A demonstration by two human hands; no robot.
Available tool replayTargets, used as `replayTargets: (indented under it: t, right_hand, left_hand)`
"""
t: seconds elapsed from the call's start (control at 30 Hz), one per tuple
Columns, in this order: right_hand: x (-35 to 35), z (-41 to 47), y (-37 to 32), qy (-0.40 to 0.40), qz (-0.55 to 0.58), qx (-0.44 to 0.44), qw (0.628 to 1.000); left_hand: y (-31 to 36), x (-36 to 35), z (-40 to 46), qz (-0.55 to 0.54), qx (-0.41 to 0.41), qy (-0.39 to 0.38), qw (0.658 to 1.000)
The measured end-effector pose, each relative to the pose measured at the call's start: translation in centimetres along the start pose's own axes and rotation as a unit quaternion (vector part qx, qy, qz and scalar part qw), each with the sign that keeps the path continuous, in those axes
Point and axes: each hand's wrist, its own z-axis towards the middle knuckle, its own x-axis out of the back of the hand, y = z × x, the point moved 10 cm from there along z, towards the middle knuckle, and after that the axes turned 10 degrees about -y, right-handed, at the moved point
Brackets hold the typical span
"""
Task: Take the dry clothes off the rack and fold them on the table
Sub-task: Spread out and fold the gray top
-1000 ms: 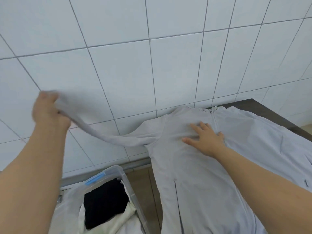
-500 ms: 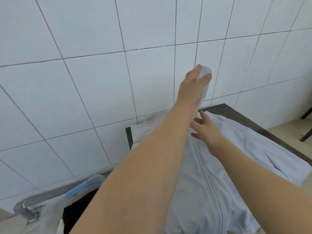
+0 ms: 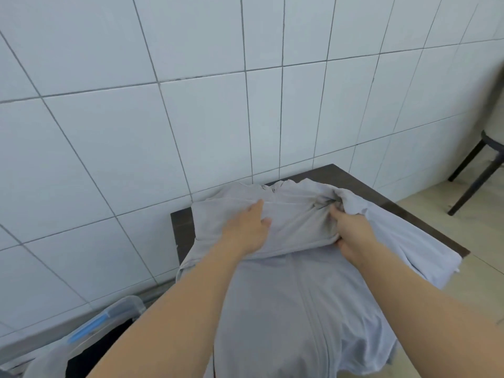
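Looking for any brand, label or writing, I find none I can read on the pale grey zip-front garment (image 3: 286, 309) or anywhere around it. It lies spread over the dark table (image 3: 182, 227), collar end toward the white tiled wall (image 3: 191, 105), with one sleeve folded across the chest. My left hand (image 3: 245, 230) rests flat on that folded sleeve, fingers straight and pressing the cloth down. My right hand (image 3: 349, 227) sits just beside it on the right, fingers curled into a bunch of fabric at the shoulder and thumb tucked under the fold's edge, so it grips the garment. The right side of the cloth spills past the table's right edge and hangs over the floor. Bare table shows at the far left corner and along the far right edge; the wall closes off the far side. A clear plastic bin (image 3: 120, 315) with a blue latch stands low on the left, dark clothing inside. A black chair (image 3: 482, 170) stands well apart on the right.
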Motion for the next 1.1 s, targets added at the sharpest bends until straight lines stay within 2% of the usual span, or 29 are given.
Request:
replayTargets:
  t: [0.1, 0.2, 0.3, 0.43, 0.5, 0.6, 0.63, 0.67, 0.7, 0.77, 0.83, 0.9, 0.93, 1.03, 1.1]
  right_hand:
    - [-2.1, 0.3, -1.6, -0.045, 0.061, 0.021, 0.997]
    - [-3.1, 0.3, -4.0, -0.039, 0.121, 0.062, 0.99]
    - [-1.2, 1.0, -4.5, 0.035, 0.133, 0.071, 0.988]
    - [2.5, 1.1, -1.7, 0.13, 0.091, -0.02, 0.987]
    - [3.0, 1.1, -1.3, 0.085, 0.073, -0.034, 0.993]
    - [2.5, 1.1, -2.4, -0.052, -0.069, -0.03, 0.996]
    - [3.4, 1.1, -2.9, -0.057, -0.108, -0.012, 0.992]
    - [4.8, 1.0, -3.8, -0.026, -0.151, 0.013, 0.988]
    - [6.8, 0.9, -4.7, 0.033, -0.21, 0.037, 0.976]
    - [9.9, 0.4, -6.2, 0.14, -0.39, 0.052, 0.909]
    - [11.2, 0.6, -5.7, 0.141, -0.544, 0.006, 0.827]
    - [11.8, 1.1, -4.0, 0.104, -0.65, -0.069, 0.75]
    - [12.1, 1.4, -3.4, 0.091, -0.671, -0.097, 0.73]
    - [13.5, 2.2, -3.2, 0.093, -0.655, -0.116, 0.741]
    - [14.2, 2.2, -4.5, 0.127, -0.642, -0.081, 0.752]
  left_hand:
    - [-5.6, -2.6, -0.4, 0.052, 0.053, -0.072, 0.995]
    - [-9.4, -3.5, -1.1, 0.118, 0.103, -0.089, 0.984]
    - [-11.3, -3.0, -1.6, 0.128, 0.143, -0.084, 0.978]
    - [-12.3, -2.9, -1.9, 0.125, 0.165, -0.102, 0.973]
    - [-12.6, -2.8, -2.0, 0.121, 0.169, -0.119, 0.971]
    - [-11.9, -1.0, -1.7, 0.151, 0.189, -0.12, 0.963]
    - [-11.0, -0.1, -1.3, 0.173, 0.188, -0.095, 0.962]
    - [-9.6, 0.8, -0.9, 0.188, 0.174, -0.061, 0.965]
    - [-7.8, 1.1, -0.5, 0.18, 0.148, -0.031, 0.972]
    - [-3.7, 0.4, 0.3, 0.114, 0.066, -0.009, 0.991]
    - [0.4, -1.6, 0.9, 0.052, -0.014, -0.035, 0.998]
    - [3.6, -3.6, 1.5, 0.043, -0.066, -0.065, 0.995]
    - [4.7, -4.5, 1.8, 0.051, -0.078, -0.079, 0.993]
    - [5.5, -7.4, 2.6, 0.113, -0.05, -0.118, 0.985]
    - [5.2, -8.9, 2.7, 0.155, -0.021, -0.131, 0.979]
